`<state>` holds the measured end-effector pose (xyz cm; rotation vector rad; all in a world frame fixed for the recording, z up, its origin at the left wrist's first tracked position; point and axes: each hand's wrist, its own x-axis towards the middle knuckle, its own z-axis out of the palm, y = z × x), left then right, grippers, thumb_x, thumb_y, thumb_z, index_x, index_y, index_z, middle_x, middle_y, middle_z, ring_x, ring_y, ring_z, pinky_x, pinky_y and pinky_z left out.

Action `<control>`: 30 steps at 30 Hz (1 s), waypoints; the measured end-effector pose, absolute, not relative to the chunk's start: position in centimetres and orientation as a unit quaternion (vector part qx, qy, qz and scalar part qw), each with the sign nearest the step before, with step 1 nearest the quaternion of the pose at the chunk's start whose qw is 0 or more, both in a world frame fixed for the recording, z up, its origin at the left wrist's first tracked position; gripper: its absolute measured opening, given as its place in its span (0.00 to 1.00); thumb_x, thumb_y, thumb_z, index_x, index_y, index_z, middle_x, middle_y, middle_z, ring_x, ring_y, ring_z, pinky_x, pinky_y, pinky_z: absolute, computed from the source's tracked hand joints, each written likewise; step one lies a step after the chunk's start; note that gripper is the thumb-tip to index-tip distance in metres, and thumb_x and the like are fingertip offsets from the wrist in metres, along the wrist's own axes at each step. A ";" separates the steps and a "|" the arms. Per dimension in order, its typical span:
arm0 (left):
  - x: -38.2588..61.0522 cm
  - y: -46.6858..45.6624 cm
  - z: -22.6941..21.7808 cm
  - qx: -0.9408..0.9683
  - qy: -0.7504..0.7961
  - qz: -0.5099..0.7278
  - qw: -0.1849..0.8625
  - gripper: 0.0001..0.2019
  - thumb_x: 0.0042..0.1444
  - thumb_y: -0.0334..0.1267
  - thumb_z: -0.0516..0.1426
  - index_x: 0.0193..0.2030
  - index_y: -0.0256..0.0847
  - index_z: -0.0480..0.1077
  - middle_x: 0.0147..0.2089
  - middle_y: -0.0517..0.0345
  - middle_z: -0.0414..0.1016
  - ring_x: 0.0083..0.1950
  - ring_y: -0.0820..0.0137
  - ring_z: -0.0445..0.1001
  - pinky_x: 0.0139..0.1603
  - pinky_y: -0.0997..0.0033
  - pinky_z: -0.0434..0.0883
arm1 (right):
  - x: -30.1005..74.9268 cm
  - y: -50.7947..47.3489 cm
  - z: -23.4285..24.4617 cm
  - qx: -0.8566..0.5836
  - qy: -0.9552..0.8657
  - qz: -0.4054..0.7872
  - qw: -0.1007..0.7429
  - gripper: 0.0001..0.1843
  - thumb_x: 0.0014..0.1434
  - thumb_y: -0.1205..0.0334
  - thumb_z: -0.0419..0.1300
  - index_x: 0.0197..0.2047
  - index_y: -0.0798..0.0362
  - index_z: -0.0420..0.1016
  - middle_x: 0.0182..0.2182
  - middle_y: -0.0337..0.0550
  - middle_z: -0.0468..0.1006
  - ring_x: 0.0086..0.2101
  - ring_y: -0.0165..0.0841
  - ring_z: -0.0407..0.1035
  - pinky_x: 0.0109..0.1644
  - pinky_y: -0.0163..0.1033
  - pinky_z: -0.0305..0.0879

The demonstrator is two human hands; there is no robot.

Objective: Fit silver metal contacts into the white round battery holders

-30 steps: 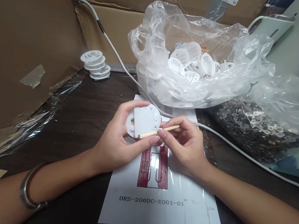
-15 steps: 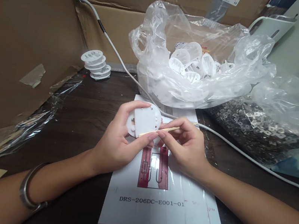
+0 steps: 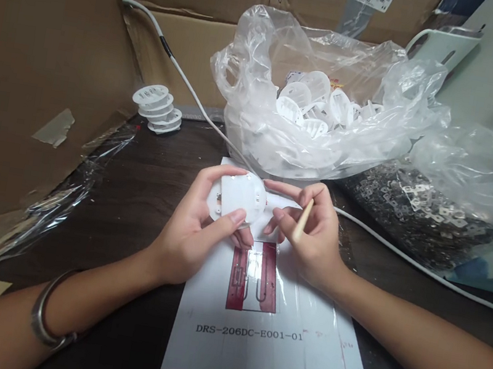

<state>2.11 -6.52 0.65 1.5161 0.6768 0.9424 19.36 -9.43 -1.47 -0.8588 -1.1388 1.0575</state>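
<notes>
A round white plastic disc [image 3: 239,196] with small slots and holes is gripped in my left hand [image 3: 196,233], the thumb on its near edge and the fingers around its left side. Just right of it, my right hand [image 3: 314,232] keeps a thin pale wooden stick [image 3: 303,220] tucked between thumb and palm, pointing up. The right index finger stretches to the disc's upper right edge; whether it touches I cannot tell. Beneath both hands lies a printed sheet [image 3: 266,356] with a red and grey drawing and the text "DRS-206DC-E001-01".
A clear plastic bag [image 3: 317,152] of similar white discs stands behind. Small metal pieces [image 3: 431,201] fill another bag at right. Several discs are stacked [image 3: 155,109] at back left. A white cable [image 3: 191,85] crosses the dark table [image 3: 133,191]; cardboard [image 3: 38,52] walls the left and back.
The stick has left the disc's near edge and swung upright in my right hand. My right index finger has stretched toward the disc, which stays in my left hand.
</notes>
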 end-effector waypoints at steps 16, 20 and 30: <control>2.3 -6.3 1.4 0.638 0.362 0.356 0.579 0.25 0.64 0.55 0.44 0.51 0.35 0.68 0.12 0.62 0.67 0.11 0.74 0.58 0.11 0.76 0.52 | 19.7 -9.3 -2.2 -0.372 -0.637 0.268 0.620 0.15 0.55 0.72 0.63 0.33 0.49 0.58 0.42 0.42 0.79 0.37 0.32 0.75 0.34 0.37 0.70; 2.0 -6.5 1.3 0.665 0.390 0.389 0.504 0.20 0.63 0.52 0.49 0.49 0.39 0.72 0.11 0.67 0.58 0.13 0.75 0.56 0.15 0.76 0.53 | 19.7 -9.1 -1.6 -0.430 -0.546 0.346 0.630 0.14 0.53 0.67 0.66 0.39 0.50 0.65 0.32 0.37 0.77 0.27 0.28 0.73 0.27 0.34 0.68; 2.1 -6.6 1.5 0.686 0.400 0.374 0.479 0.10 0.59 0.40 0.56 0.44 0.39 0.74 0.12 0.68 0.61 0.15 0.77 0.57 0.16 0.76 0.55 | 19.6 -9.1 -1.3 -0.445 -0.551 0.336 0.622 0.10 0.51 0.64 0.67 0.38 0.51 0.72 0.29 0.37 0.80 0.26 0.28 0.74 0.25 0.32 0.69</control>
